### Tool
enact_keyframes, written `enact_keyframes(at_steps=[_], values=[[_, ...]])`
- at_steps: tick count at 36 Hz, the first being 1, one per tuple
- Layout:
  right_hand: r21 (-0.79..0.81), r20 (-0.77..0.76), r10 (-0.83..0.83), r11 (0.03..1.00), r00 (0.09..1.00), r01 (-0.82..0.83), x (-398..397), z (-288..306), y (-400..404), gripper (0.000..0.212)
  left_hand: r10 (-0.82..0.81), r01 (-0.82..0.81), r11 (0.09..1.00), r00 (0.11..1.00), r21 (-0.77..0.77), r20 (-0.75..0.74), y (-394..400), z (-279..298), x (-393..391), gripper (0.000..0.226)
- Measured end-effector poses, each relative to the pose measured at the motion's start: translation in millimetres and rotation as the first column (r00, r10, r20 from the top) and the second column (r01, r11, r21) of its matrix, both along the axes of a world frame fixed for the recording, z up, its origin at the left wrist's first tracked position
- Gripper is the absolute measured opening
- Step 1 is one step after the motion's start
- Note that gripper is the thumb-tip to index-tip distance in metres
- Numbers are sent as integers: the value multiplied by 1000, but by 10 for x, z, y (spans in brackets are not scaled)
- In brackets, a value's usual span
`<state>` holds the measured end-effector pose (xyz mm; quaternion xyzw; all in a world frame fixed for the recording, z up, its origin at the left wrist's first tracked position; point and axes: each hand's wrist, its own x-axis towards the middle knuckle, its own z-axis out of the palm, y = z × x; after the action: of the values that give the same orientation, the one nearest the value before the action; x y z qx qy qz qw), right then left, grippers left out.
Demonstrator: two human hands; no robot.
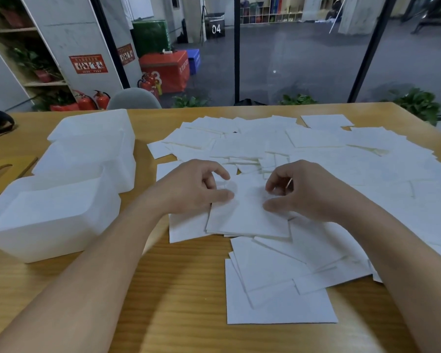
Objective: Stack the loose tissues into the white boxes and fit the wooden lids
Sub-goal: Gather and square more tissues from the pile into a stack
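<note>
Pinching thin square tissue stack (247,215), left grip (196,187) and right grip (301,189); smooth white boxes (54,215) beside.

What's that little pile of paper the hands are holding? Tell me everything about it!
It is a small stack of tissues: thin, white, squarish sheets that look soft and papery, laid one on another with edges nearly lined up. It lies flat on the wooden table, on top of other loose tissues spread around it. The left hand pinches its left side and the right hand pinches its right side, thumbs on top. The white boxes stand apart to its left.
</note>
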<state>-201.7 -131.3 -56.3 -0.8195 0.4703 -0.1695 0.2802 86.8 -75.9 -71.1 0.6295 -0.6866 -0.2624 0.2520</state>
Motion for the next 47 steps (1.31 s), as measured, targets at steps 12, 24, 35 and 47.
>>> enact_keyframes(at_steps=[12, 24, 35, 47], values=[[-86, 24, 212, 974, 977, -209, 174, -102, 178, 14, 272, -179, 926, 927, -332, 259, -155, -187, 161, 11], [-88, -6, 191, 978, 981, -191, 218, -120, 207, 13, 315, -189, 916, 887, -355, 339, -235, -168, 119, 22], [-165, 153, 150, 978, 977, -124, 213, -193, 116, 27, 283, -159, 887, 929, -433, 239, -140, -76, 32, 15], [89, 501, 14, 994, 865, -67, 226, -113, 54, 25, -64, 28, 934, 994, -356, -88, 142, -51, -573, 11]])
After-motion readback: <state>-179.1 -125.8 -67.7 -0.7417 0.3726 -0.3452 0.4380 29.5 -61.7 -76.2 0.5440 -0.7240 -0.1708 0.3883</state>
